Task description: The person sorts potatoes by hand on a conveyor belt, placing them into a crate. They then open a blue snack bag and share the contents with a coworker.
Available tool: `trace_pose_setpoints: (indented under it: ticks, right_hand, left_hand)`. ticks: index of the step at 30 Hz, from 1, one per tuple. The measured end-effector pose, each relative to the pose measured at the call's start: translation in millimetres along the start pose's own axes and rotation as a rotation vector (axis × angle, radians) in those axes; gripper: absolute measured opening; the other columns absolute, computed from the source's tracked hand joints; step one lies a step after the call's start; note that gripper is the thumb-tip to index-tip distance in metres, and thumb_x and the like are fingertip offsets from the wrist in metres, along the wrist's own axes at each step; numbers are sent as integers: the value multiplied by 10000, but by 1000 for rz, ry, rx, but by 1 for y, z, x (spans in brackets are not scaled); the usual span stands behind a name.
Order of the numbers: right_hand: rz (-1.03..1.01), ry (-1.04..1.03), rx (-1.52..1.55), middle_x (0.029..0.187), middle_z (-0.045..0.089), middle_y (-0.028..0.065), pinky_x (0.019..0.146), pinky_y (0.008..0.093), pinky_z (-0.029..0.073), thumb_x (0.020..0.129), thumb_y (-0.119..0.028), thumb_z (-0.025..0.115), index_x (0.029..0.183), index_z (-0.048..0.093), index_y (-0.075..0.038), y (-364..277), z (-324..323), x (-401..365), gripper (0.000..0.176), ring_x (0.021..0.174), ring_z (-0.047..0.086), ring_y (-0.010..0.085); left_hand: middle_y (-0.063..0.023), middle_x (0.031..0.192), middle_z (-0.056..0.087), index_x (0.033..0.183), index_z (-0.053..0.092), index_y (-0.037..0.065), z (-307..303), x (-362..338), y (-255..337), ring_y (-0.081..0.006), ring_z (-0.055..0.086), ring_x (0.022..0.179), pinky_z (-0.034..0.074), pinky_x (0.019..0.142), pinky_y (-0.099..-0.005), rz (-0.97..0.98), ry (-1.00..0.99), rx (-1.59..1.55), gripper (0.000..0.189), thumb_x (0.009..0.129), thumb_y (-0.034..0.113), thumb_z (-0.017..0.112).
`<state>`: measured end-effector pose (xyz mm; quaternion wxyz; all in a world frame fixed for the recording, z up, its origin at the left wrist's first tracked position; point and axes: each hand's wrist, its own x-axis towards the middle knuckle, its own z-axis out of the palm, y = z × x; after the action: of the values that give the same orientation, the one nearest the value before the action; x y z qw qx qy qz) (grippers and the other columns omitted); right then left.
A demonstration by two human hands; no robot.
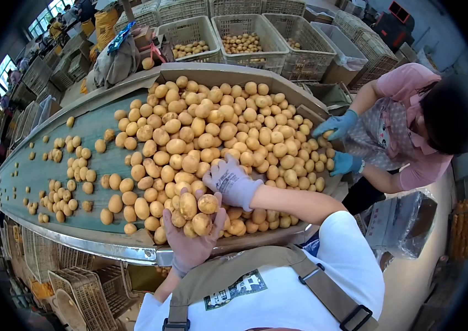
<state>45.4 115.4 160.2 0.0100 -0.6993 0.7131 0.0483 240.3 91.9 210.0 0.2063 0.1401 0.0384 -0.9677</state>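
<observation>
our left hand (192,244) cups several potatoes (188,206) over the near edge of the heap (176,146); our right hand (231,181) rests on it, though we cannot tell whether it grips anything. tilting our loaded palm could spill some.

The scene is being viewed by a single head-worn camera, aimed forward and steeply down. The wearer's white shirt (349,248) is being caught very near, with the left hand (190,238) and right hand (232,182) just beyond. The green belt (95,126) is being covered toward the far left, and crates (255,59) are being included on the far side.
</observation>
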Motion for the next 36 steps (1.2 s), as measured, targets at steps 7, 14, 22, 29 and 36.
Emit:
trace_pose_setpoints:
  ticks: [7,14,22,29,36]
  right_hand:
    - [108,108,142,843,660,104,899,504,387,853,-302,631,1009,611,-110,-6,22,7,249,891,641,285]
    - [-223,780,510,770,587,48,1043,477,386,713,-286,733,868,611,-116,37,-25,-35,261,798,590,250]
    - [361,1089,-140,1250,643,158,1023,461,422,832,-225,744,1287,597,-59,211,-103,-12,507,1132,600,346]
    - [-12,814,275,1426,542,191,1109,398,394,951,-99,664,1429,483,27,105,-52,4,526,1323,519,316]
    - [191,619,742,1474,490,174,1129,375,373,1009,-178,627,1478,419,30,132,-6,-10,554,1356,475,258]
  left_hand:
    - [-26,1544,404,1523,416,247,3,-3,4,-243,364,1414,414,1114,-456,-2,-18,-39,603,1004,548,471]
    - [-62,1551,412,1521,392,165,2,-16,16,-231,442,1385,377,1131,-425,104,-124,-129,464,1076,299,379]
    - [9,1531,439,1518,420,212,-1,-59,80,-230,267,1485,380,1154,-449,428,-275,-126,566,1021,481,438]
    - [-44,1482,501,1447,507,218,-64,-189,126,-351,325,1456,401,1130,-540,1089,-177,-77,569,981,539,450]
    - [-97,1370,568,1362,544,164,-174,-270,110,-355,495,1335,435,1102,-566,1402,244,-194,629,981,630,364]
